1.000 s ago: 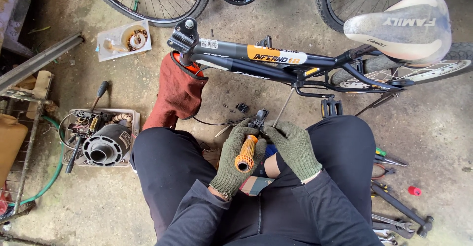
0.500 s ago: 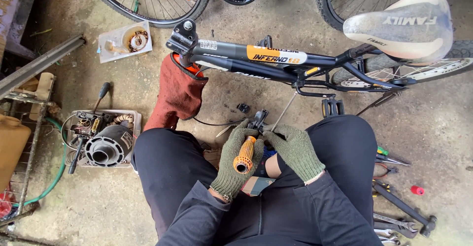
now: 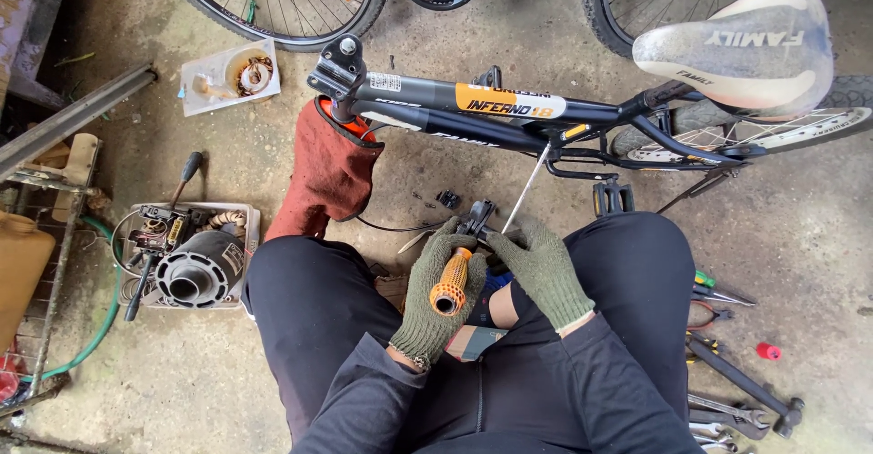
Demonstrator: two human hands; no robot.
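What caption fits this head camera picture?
Gloved left hand grips an orange-handled screwdriver while the right hand steadies a small black part beside a bicycle frame.

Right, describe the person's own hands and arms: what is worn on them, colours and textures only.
Both hands wear knitted work gloves in a dull olive green, with ribbed cuffs at the wrists. The left hand and the right hand have matching gloves, speckled and somewhat worn-looking. Both arms are covered by dark navy to black long sleeves of a zipped jacket that reach the glove cuffs.
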